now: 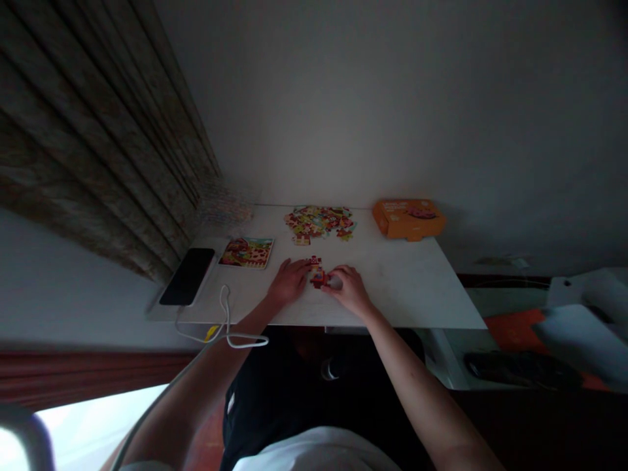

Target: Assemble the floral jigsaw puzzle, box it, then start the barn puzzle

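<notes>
A small cluster of joined jigsaw puzzle pieces [318, 276], mostly red, lies near the front of the white table. My left hand [289, 281] rests flat at the cluster's left side, its outstretched fingertips touching the edge. From the right, my right hand [349, 289] pinches a puzzle piece at the cluster's lower right edge, thumb and index finger curved around it. The fingers partly cover that piece. Farther back lies a heap of loose puzzle pieces [318, 221]. A picture card [246, 253] with a colourful printed scene is left of my hands.
An orange box [409, 219] stands at the table's back right. On the left lies a black-screened phone [188, 276], with a white cable [228, 320] running over the front edge. Bubble wrap [226, 203] sits in the back left corner by the curtain [98, 111].
</notes>
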### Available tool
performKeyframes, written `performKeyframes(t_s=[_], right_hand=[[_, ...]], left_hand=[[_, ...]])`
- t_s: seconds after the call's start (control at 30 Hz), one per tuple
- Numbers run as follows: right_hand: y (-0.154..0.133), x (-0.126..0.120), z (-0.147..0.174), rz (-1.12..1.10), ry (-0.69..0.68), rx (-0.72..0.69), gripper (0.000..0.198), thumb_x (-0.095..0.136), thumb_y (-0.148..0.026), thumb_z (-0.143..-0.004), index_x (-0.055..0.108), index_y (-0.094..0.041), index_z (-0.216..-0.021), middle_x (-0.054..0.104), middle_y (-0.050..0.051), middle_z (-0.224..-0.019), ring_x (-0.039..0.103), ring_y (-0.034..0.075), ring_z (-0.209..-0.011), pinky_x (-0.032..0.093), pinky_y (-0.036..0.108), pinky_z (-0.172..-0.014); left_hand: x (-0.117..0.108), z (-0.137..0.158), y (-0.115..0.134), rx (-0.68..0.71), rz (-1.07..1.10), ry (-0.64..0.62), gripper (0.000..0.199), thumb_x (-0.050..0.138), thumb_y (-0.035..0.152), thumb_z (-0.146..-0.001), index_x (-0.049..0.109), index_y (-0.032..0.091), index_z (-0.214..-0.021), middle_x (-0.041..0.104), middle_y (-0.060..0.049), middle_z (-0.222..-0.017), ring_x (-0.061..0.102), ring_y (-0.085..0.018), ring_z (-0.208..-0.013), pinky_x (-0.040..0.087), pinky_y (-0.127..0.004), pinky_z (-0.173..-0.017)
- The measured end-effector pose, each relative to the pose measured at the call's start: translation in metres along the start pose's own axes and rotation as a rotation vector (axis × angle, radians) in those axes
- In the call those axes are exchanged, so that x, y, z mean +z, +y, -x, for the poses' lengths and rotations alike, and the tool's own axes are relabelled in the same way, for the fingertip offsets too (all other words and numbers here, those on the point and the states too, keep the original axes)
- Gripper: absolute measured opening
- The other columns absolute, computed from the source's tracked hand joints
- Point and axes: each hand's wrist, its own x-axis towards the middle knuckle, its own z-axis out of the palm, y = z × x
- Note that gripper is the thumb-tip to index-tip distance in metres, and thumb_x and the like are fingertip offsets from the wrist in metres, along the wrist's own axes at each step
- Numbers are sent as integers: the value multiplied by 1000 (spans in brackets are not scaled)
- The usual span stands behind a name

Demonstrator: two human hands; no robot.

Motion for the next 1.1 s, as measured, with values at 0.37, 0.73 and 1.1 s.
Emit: performKeyframes(t_s=[0.37,0.73,1.1], right_hand=[[13,-9,9,-3,77,-1,28,72,-34,-87,75,-25,-113,68,12,-115,60,30,-112,49,50,-102],[21,-12,11,-35,94,35,35,66,-26,-87,70,-25,-122,66,13,-122,59,30,-118,48,51,-107],[73,-15,-113,17,188,177,28,72,-40,-85,74,-23,-107,71,13,-113,64,31,-110,49,49,-100]], left_hand=[[-2,1,5,-13,0,38,41,42,18,-99,62,23,-135,65,-9,-141,55,-24,-136,31,-56,-122],[2,2,3,70,-63,42,49,50,30,-101,50,28,-149,50,-11,-155,45,-29,-144,34,-57,-121],[6,-1,1,45,-51,66,47,51,34,-100,51,22,-145,56,-14,-149,49,-29,-141,27,-59,-124]])
